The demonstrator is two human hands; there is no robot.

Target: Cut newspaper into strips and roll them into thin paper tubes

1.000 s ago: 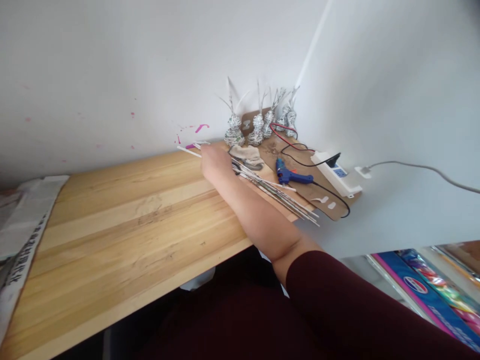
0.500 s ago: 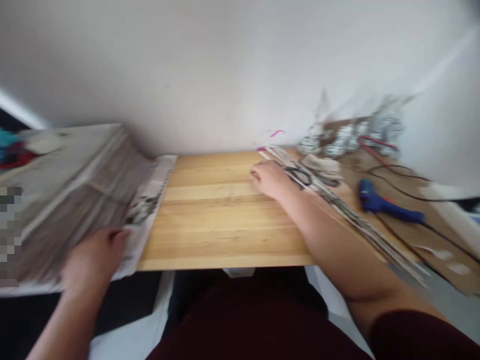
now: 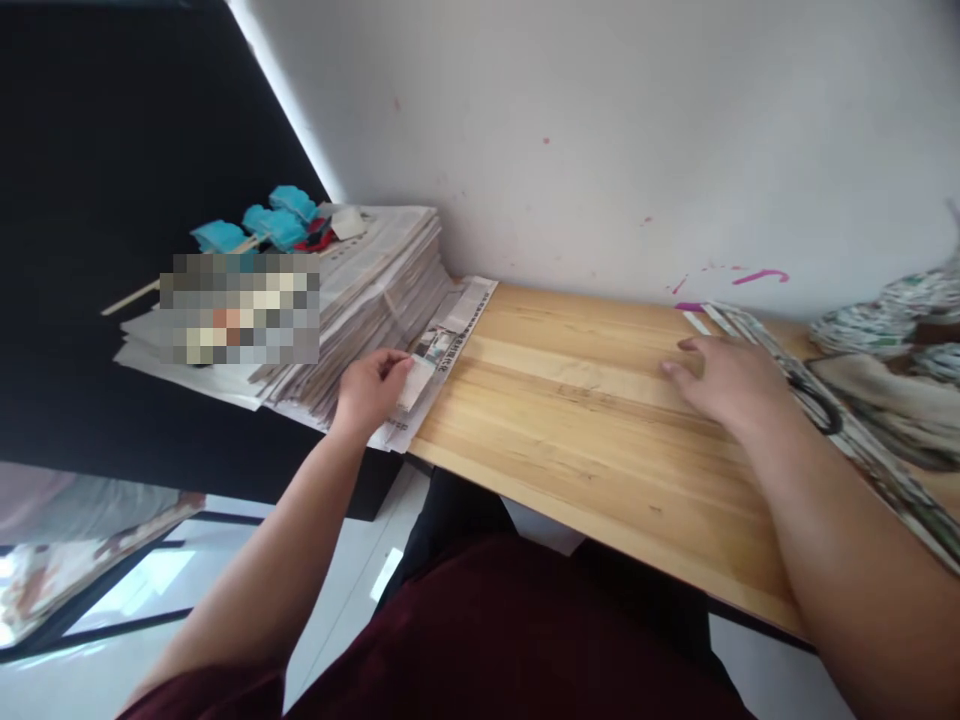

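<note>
My left hand [image 3: 371, 393] is at the front right edge of a tall newspaper stack [image 3: 405, 285], thumb and forefinger pressed together over a printed sheet [image 3: 442, 345] that sticks out at the bottom. Whether a paper edge is between those fingertips is too small to tell. On the right, my right hand [image 3: 724, 380] rests on the wooden tabletop [image 3: 585, 400] with its fingers apart and nothing in them. Just beyond it lie long rolled paper strips [image 3: 885, 470] and the black handle of scissors [image 3: 817, 405].
Blue crumpled pieces [image 3: 281, 225], a red and black object [image 3: 315, 236] and a thin stick [image 3: 131, 298] lie on the newspapers. Woven paper items [image 3: 870, 325] and a cloth-like bundle [image 3: 885, 400] are at the right. A pale wall stands behind.
The view has turned left, showing more of the stack and the blue pieces; the blue glue gun is out of view. My left hand is now farther forward along the stack's edge.
</note>
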